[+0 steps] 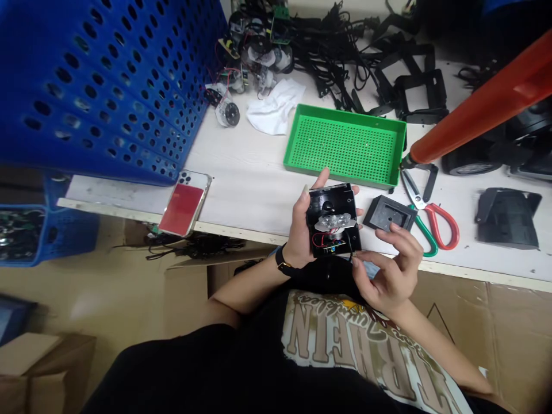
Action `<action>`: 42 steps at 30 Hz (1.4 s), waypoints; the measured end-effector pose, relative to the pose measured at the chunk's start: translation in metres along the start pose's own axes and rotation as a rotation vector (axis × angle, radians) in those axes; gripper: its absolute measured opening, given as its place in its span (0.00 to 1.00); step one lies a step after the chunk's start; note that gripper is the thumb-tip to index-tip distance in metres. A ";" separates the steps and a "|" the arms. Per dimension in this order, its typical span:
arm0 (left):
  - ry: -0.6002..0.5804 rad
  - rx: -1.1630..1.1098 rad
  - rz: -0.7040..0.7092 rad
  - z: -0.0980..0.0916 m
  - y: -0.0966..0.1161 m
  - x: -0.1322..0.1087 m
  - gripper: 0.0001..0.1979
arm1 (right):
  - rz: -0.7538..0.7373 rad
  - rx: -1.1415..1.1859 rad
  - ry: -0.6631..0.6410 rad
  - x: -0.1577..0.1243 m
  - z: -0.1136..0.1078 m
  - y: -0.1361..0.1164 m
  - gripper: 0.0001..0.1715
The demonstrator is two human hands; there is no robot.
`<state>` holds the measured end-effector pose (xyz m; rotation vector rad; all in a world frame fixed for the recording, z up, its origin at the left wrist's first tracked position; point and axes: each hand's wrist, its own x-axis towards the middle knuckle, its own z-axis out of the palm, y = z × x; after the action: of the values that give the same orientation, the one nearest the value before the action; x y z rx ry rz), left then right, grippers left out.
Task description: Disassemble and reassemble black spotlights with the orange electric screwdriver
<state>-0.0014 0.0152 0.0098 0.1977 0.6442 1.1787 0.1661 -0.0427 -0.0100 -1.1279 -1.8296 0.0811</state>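
My left hand (298, 227) grips a square black plastic housing (332, 201) from its left side and holds it above the table's front edge. A clear LED cluster (330, 223) sits on the housing, with red wires (321, 240) and a small circuit board (334, 246) below it. My right hand (388, 273) is just to the right of the housing, with its thumb and fingertips pinched together on a thin black wire (350, 248) that rises from the housing.
A green perforated tray (345, 146) lies just beyond the housing, and red-and-green-handled scissors (433, 227) and a black frame (388, 213) lie to its right. A phone (185, 203), a large blue perforated crate (99, 86), black cables and motor parts (259, 57) lie around. An orange tube (478, 103) crosses the upper right.
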 end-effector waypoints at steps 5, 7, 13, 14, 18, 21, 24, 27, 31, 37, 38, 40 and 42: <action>0.088 -0.071 -0.053 0.005 0.003 0.005 0.30 | 0.032 0.073 0.003 -0.001 0.004 -0.003 0.14; 0.109 -0.104 -0.070 0.005 0.004 0.007 0.29 | 0.029 0.108 -0.009 -0.001 0.005 -0.004 0.16; 0.115 -0.103 -0.083 0.007 0.001 0.006 0.28 | 0.003 0.073 -0.045 0.008 0.005 -0.006 0.20; 0.112 -0.088 -0.077 0.007 0.000 0.005 0.29 | -0.002 0.062 -0.046 0.011 0.005 -0.006 0.20; 0.079 -0.035 -0.016 0.007 -0.004 0.000 0.31 | -0.026 0.044 -0.001 0.025 0.002 -0.004 0.21; 0.017 -0.031 0.010 0.003 -0.006 -0.004 0.34 | -0.040 0.048 0.018 0.036 -0.003 0.000 0.24; -0.014 -0.006 0.010 0.002 -0.007 -0.006 0.35 | -0.083 0.068 -0.044 0.045 -0.008 0.006 0.25; 0.020 0.006 -0.029 0.005 -0.007 -0.006 0.34 | -0.120 0.059 -0.110 0.052 -0.010 0.014 0.23; 0.081 -0.006 -0.092 0.009 -0.004 -0.002 0.31 | -0.038 0.142 -0.167 0.060 -0.010 0.019 0.16; 0.126 -0.053 -0.134 0.010 0.001 0.001 0.28 | 0.254 0.379 -0.211 0.061 -0.013 0.021 0.13; 0.122 -0.063 -0.146 0.010 0.002 0.002 0.27 | 0.287 0.392 -0.208 0.061 -0.013 0.021 0.13; 0.111 -0.082 -0.169 0.011 0.002 0.003 0.27 | 0.313 0.389 -0.200 0.061 -0.014 0.022 0.13; 0.098 -0.098 -0.187 0.012 0.002 0.004 0.26 | 0.293 0.359 -0.205 0.062 -0.014 0.023 0.13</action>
<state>0.0045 0.0215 0.0188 -0.0036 0.6734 1.0415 0.1836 0.0100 0.0289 -1.1502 -1.7217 0.6903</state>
